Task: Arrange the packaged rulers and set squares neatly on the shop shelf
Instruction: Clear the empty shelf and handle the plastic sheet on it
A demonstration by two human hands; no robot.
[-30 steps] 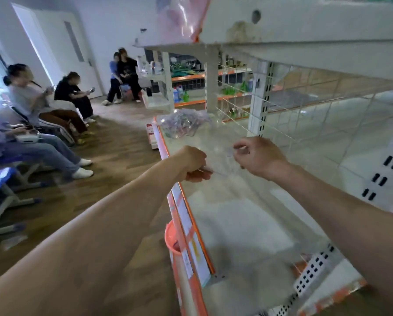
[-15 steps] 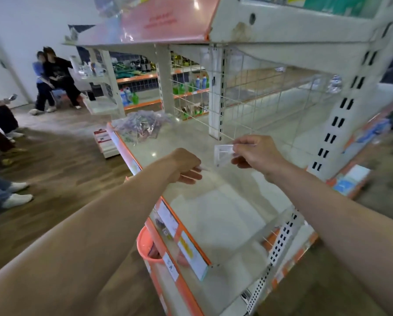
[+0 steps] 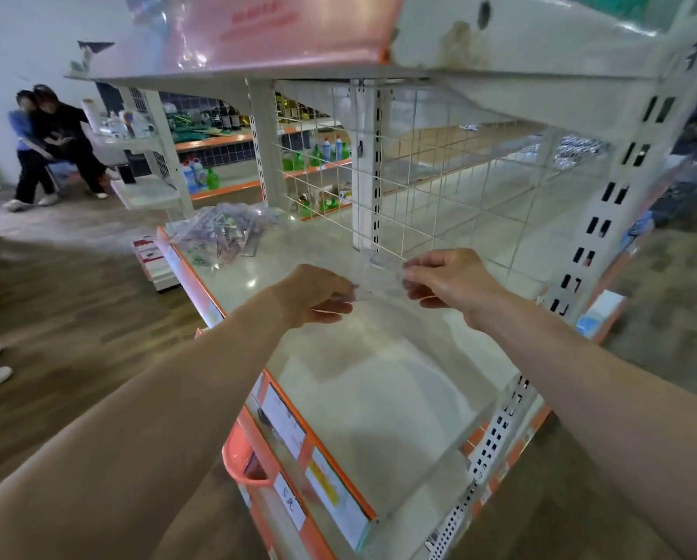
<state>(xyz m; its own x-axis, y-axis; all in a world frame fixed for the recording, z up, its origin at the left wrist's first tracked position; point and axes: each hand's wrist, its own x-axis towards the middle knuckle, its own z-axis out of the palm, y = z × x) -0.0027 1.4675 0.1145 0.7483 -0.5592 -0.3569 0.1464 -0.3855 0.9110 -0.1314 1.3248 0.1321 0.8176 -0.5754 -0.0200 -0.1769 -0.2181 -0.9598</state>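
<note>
I have both bare forearms stretched forward, coming in from the lower corners and converging toward the middle. My left hand [image 3: 318, 295] sits knuckles-up, its curled fingers and thumb pinching one end of a clear packet [image 3: 379, 282]. My right hand [image 3: 454, 280] faces it, near but not touching, and pinches the other end. The wrists are roughly level.

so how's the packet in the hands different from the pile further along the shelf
The held packet is single; the pile is many packets heaped. The held packet is pinched above the shelf by left hand and right hand; the pile lies on it, farther off. Both are clear plastic.
</note>
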